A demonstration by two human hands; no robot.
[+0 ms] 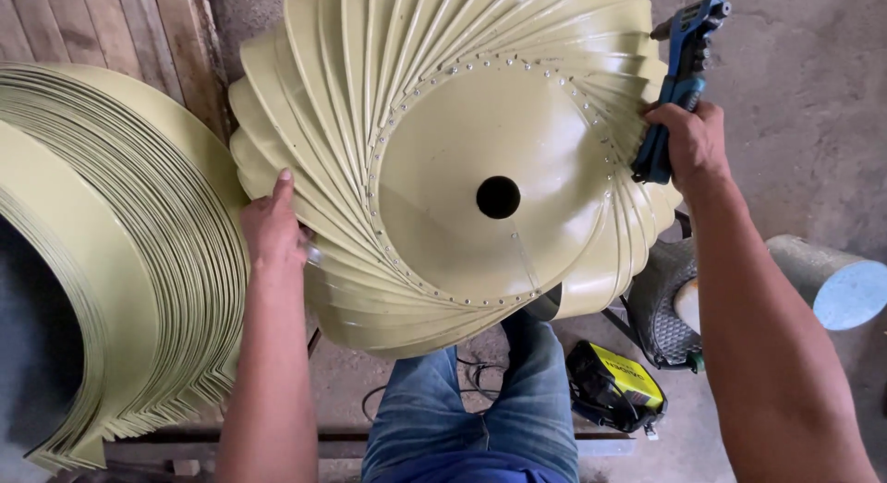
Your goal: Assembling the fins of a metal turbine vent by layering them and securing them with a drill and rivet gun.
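From the head camera, a pale green finned ventilator turbine [453,160] fills the centre, resting above the person's jean-clad knees [471,409]; its curved vanes fan out around a riveted cone plate [462,169] with a dark round hole [498,197] in the middle. The left hand [273,226], at nine o'clock of the turbine, lies flat and open against the vanes, fingers stretched upward. The right hand [693,143], at three o'clock of the turbine, is closed around the handles of a blue hand riveter [679,72], whose head points up toward one o'clock, just beside the vane edges. Further out at nine o'clock stands a stack of green curved blades [139,252] leaning near wooden planks [111,30]. At five o'clock on the concrete floor [795,104] lie a yellow-and-black power tool [617,386], a dark mesh object [661,307] and a grey cylinder [832,280].
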